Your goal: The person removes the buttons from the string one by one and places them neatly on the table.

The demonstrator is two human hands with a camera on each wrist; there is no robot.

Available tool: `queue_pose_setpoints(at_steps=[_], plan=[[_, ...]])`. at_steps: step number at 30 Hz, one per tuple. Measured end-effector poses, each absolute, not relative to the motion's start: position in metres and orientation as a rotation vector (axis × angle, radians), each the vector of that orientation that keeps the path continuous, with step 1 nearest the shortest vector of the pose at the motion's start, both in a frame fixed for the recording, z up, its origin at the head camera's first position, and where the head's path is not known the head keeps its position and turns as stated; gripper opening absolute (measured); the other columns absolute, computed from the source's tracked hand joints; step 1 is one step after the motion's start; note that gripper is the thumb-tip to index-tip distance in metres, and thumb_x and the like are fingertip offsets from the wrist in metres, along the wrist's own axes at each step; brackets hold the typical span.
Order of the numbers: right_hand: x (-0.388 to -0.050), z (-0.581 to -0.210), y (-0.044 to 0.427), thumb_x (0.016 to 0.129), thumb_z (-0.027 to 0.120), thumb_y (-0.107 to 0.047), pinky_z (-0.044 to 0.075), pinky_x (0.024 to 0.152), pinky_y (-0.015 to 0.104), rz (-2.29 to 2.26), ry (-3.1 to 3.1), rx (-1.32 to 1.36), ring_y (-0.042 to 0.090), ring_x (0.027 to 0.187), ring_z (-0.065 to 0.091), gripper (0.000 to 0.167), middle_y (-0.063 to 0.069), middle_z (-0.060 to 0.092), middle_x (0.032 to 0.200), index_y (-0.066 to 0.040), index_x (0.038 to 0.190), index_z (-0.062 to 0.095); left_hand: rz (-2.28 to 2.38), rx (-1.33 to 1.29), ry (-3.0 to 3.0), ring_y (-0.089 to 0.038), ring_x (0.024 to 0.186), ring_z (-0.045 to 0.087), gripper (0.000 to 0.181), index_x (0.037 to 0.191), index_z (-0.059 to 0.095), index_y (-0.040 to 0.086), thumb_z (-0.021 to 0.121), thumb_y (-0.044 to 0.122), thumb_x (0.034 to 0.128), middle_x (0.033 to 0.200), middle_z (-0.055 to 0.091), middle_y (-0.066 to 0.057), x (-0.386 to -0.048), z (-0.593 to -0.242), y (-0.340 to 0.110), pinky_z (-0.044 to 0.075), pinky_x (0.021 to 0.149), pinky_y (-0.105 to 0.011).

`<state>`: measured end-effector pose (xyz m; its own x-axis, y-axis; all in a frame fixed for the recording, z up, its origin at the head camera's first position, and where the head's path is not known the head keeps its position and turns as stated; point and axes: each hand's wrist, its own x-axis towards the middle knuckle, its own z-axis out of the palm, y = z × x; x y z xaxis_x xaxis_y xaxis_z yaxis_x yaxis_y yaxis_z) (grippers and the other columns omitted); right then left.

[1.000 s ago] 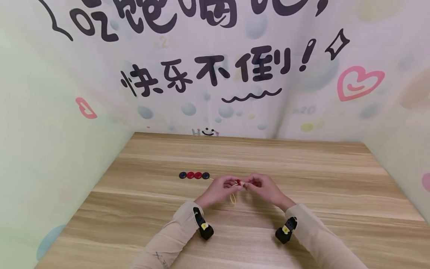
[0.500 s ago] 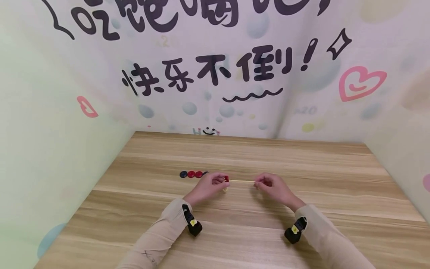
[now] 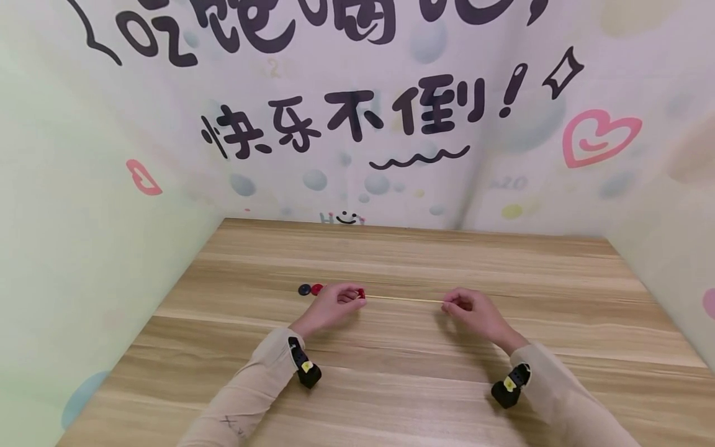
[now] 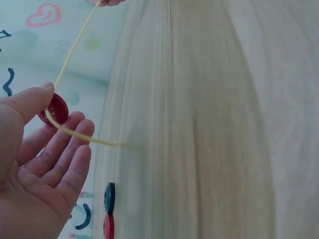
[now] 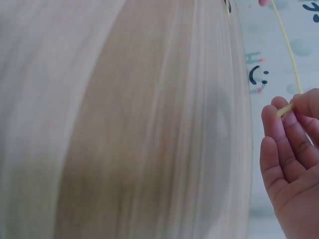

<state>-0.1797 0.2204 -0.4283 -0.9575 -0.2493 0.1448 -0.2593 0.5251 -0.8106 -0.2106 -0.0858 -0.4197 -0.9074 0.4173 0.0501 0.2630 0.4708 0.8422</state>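
My left hand (image 3: 334,303) pinches a red button (image 4: 59,109) between thumb and fingers, its face turned on edge. A thin yellow cord (image 3: 403,298) passes through the button; in the left wrist view a short tail of it droops past the fingers. To the right, my right hand (image 3: 472,311) pinches the cord's other end, and a small stub (image 5: 285,110) pokes out beyond the thumb in the right wrist view. The cord is stretched nearly straight between both hands, above the table.
On the wooden table (image 3: 391,385), a dark blue button (image 3: 304,289) and a red button (image 3: 316,289) lie in a row just behind my left hand, which hides the rest of the row. A printed cloth backdrop (image 3: 346,186) rises behind the table.
My hands have drawn apart, the left going left and the right going right. The cord span between them has lengthened as it slid through the red button, and the loop below has shrunk.
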Motion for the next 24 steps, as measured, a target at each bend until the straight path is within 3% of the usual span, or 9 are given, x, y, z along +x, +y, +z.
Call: queue_pose_setpoints(at_steps=[10, 24], plan=[[-0.179, -0.431, 0.234, 0.084, 0.060, -0.010, 0.046, 0.060, 0.022, 1.405, -2.761, 0.417, 0.010, 0.071, 0.057, 0.012, 0.005, 0.063, 0.080, 0.001, 0.090, 0.062, 1.374, 0.536, 2.602, -0.017, 0.083, 0.057, 0.025, 0.102, 0.061, 0.001, 0.063, 0.016, 0.0818, 0.089, 0.060, -0.005, -0.207, -0.423, -0.105, 0.047, 0.075, -0.029], [-0.183, -0.438, 0.256, 0.083, 0.061, -0.007, 0.043, 0.055, 0.022, 1.256, -2.772, 0.398, 0.007, 0.064, 0.051, 0.007, 0.005, 0.061, 0.075, -0.001, 0.087, 0.062, 1.292, 0.589, 2.624, -0.015, 0.080, 0.057, 0.027, 0.104, 0.060, -0.001, 0.063, 0.014, 0.0822, 0.087, 0.060, -0.004, -0.207, -0.429, -0.123, 0.047, 0.073, -0.027]])
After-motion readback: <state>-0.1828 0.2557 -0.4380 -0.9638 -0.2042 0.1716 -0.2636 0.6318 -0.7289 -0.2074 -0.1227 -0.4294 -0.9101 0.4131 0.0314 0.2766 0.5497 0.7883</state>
